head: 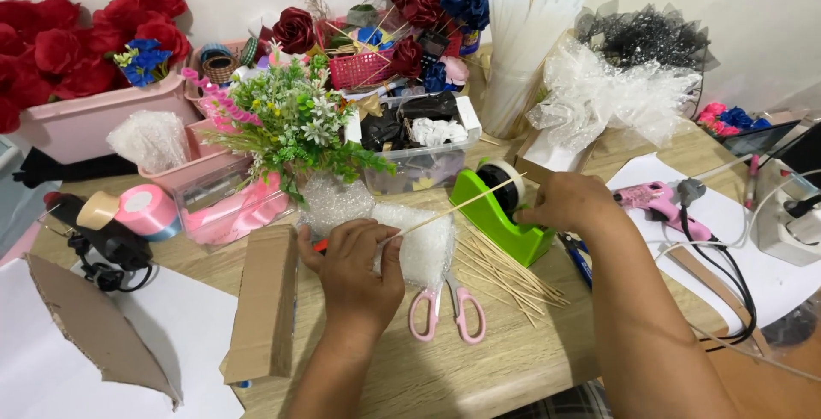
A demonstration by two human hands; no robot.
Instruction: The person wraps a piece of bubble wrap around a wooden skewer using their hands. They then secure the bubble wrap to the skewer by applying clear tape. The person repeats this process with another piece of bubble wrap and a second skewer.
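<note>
My left hand grips the near end of a thin wooden skewer over a piece of bubble wrap. The skewer slants up and right to the green tape dispenser. My right hand rests on the dispenser's right side, its fingers pinched at the tape roll. Pink-handled scissors lie just below the bubble wrap. A loose pile of wooden skewers lies on the table between the scissors and the dispenser.
A folded cardboard piece stands left of my left hand. A pink glue gun lies on white paper at right, cables beside it. Behind are boxes of artificial flowers, red roses, ribbon rolls, a clear bin.
</note>
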